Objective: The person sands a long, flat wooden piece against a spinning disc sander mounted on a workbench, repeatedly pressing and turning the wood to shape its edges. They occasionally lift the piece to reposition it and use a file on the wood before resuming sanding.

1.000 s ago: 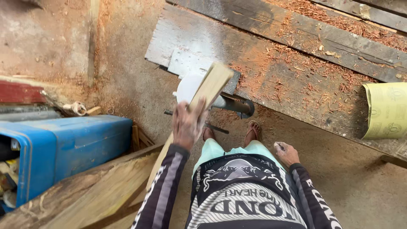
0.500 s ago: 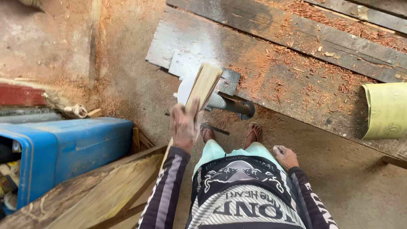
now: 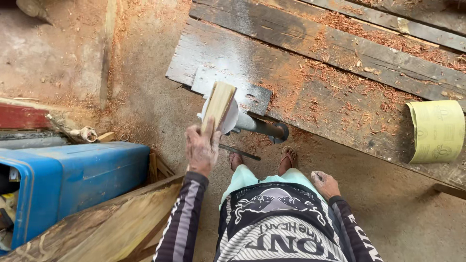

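Single head-worn view, looking steeply down, close over the person's torso, feet, floor.

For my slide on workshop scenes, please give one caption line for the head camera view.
Left hand presses a pale wooden piece against a sanding disc at a sawdust-covered bench; right hand hangs empty.

The left hand (image 3: 201,148) holds a short wooden board (image 3: 218,106) up in front of the body, its far end against the round disc (image 3: 228,116) of a machine; the disc sits on a shaft (image 3: 262,127) projecting from under the plank workbench (image 3: 310,73); a roll of sandpaper (image 3: 436,131) lies on the bench's right end; the right hand (image 3: 326,184) hangs beside the right hip; a plastic drum (image 3: 73,182) lies to the left, with a wooden slab (image 3: 107,228) just before it.
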